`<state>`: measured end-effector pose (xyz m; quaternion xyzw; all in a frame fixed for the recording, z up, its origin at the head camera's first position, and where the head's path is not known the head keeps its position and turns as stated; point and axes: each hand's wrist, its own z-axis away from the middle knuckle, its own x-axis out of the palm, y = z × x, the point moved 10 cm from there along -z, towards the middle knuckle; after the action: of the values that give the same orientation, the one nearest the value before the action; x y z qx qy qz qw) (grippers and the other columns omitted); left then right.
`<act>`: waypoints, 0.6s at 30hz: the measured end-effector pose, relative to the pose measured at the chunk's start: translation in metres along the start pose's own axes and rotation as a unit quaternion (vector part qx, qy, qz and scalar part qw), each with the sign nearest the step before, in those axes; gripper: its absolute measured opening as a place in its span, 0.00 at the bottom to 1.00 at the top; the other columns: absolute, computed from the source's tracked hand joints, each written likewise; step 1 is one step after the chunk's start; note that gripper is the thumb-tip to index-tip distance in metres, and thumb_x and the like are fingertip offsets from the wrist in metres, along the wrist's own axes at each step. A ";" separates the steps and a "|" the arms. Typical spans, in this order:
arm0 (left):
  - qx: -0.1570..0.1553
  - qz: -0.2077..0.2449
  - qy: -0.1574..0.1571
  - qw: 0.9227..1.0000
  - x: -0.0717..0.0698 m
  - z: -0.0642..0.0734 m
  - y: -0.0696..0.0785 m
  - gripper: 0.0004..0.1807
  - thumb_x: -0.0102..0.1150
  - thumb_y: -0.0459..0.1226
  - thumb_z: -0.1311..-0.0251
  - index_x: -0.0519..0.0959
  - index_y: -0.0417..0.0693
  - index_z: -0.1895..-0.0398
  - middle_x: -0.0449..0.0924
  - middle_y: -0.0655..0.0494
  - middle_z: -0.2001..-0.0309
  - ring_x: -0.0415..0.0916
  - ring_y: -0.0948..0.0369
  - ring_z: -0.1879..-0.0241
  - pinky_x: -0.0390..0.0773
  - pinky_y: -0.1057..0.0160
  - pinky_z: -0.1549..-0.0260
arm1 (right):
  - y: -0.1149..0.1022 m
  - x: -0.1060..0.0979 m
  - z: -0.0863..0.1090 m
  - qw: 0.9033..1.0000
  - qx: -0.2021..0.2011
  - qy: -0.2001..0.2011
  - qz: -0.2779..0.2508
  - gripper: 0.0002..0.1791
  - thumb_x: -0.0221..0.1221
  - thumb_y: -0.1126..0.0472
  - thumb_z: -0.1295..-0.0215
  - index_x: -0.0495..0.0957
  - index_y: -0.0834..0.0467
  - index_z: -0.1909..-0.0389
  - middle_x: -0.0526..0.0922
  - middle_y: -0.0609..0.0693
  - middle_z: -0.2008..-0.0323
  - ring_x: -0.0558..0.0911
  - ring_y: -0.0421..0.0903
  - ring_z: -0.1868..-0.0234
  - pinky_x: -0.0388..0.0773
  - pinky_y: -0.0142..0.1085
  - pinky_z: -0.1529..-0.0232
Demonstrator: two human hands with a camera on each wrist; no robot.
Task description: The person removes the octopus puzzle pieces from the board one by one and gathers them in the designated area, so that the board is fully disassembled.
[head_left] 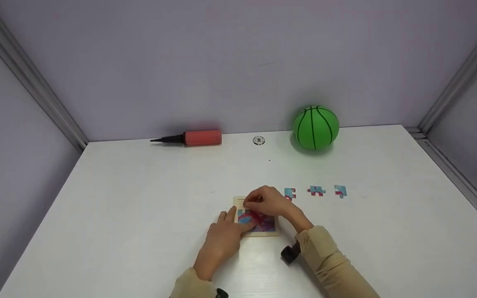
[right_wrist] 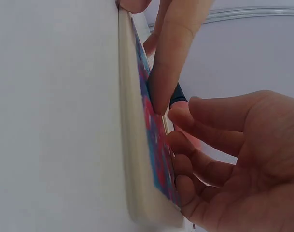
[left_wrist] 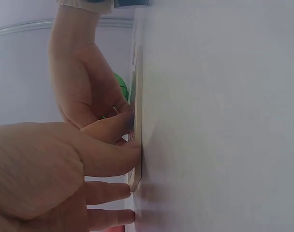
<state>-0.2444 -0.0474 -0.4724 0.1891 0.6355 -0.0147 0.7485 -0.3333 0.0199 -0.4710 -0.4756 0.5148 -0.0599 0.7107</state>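
Note:
A wooden-framed jigsaw puzzle point(head_left: 259, 234) with a blue, pink and purple picture lies in front of both hands. Part of its upper left shows bare wood in the head view. My left hand point(head_left: 224, 238) rests at its left side, one finger stretched across the picture, the thumb tip point(left_wrist: 132, 153) right at the frame's edge. From the right, my right hand point(head_left: 269, 201) reaches over the puzzle, its fingers point(right_wrist: 184, 187) curled down at the surface. The right hand covers part of the picture, and I cannot tell whether it pinches a piece.
Three loose puzzle pieces lie right of the frame: one point(head_left: 290, 193) beside the right hand, a middle one point(head_left: 316, 190) and a far one point(head_left: 340, 191). At the back are a red hand pump point(head_left: 203, 138) and a green ball point(head_left: 316, 127), near the wall.

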 end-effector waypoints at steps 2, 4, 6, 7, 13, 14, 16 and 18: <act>0.000 -0.001 0.004 1.000 -0.001 0.001 0.001 0.22 0.49 0.34 0.32 0.77 0.66 0.40 0.60 0.38 0.32 0.61 0.38 0.36 0.73 0.38 0.53 | 0.000 0.002 0.000 1.000 0.006 -0.001 0.005 0.10 0.58 0.61 0.33 0.85 0.59 0.60 0.85 0.50 0.62 0.77 0.42 0.62 0.76 0.42 0.56; 0.001 0.000 0.006 1.000 -0.003 0.001 0.001 0.21 0.49 0.35 0.32 0.77 0.66 0.40 0.61 0.38 0.32 0.61 0.38 0.36 0.73 0.37 0.52 | 0.000 0.003 0.000 1.000 0.009 -0.002 0.005 0.10 0.57 0.62 0.33 0.85 0.59 0.59 0.85 0.50 0.61 0.77 0.44 0.60 0.75 0.44 0.53; 0.003 0.001 0.007 1.000 -0.004 0.001 0.002 0.21 0.49 0.35 0.32 0.77 0.66 0.40 0.61 0.37 0.32 0.61 0.37 0.36 0.72 0.37 0.52 | -0.002 0.003 0.000 1.000 0.002 -0.004 0.006 0.10 0.56 0.62 0.32 0.85 0.60 0.59 0.85 0.50 0.62 0.78 0.44 0.60 0.75 0.44 0.54; 0.004 0.002 0.007 1.000 -0.004 0.000 0.002 0.21 0.49 0.35 0.32 0.77 0.66 0.40 0.60 0.37 0.32 0.60 0.37 0.36 0.72 0.36 0.52 | -0.003 0.003 0.001 1.000 -0.003 -0.006 0.007 0.11 0.56 0.63 0.32 0.86 0.60 0.59 0.85 0.50 0.63 0.78 0.43 0.61 0.75 0.43 0.55; 0.001 0.018 0.005 1.000 -0.005 -0.001 0.003 0.22 0.48 0.34 0.31 0.78 0.66 0.41 0.60 0.38 0.32 0.59 0.37 0.35 0.70 0.34 0.51 | -0.008 0.005 0.002 0.999 -0.032 -0.021 0.010 0.11 0.55 0.64 0.32 0.86 0.61 0.59 0.86 0.51 0.63 0.77 0.42 0.63 0.75 0.40 0.57; 0.000 0.020 0.005 1.000 -0.005 0.000 0.002 0.21 0.48 0.34 0.31 0.78 0.65 0.41 0.60 0.38 0.32 0.59 0.37 0.35 0.70 0.34 0.51 | -0.009 0.006 0.002 0.999 -0.037 -0.022 0.013 0.11 0.55 0.64 0.32 0.86 0.61 0.59 0.86 0.51 0.63 0.77 0.43 0.62 0.75 0.40 0.56; -0.003 0.023 0.001 1.000 -0.004 0.001 0.001 0.22 0.48 0.34 0.31 0.78 0.65 0.41 0.60 0.38 0.32 0.58 0.37 0.35 0.70 0.34 0.51 | -0.010 0.007 0.002 0.999 -0.043 -0.022 0.017 0.11 0.55 0.64 0.32 0.86 0.61 0.59 0.86 0.51 0.62 0.77 0.43 0.61 0.74 0.41 0.55; -0.006 0.022 -0.003 1.000 -0.003 0.002 0.001 0.22 0.48 0.33 0.32 0.78 0.65 0.41 0.60 0.38 0.31 0.58 0.37 0.35 0.70 0.35 0.51 | -0.010 0.008 0.002 0.999 -0.045 -0.022 0.018 0.11 0.55 0.64 0.32 0.86 0.61 0.59 0.86 0.51 0.62 0.77 0.44 0.60 0.74 0.41 0.55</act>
<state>-0.2433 -0.0479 -0.4689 0.1987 0.6292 0.0046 0.7514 -0.3240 0.0105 -0.4692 -0.4988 0.5099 -0.0130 0.7007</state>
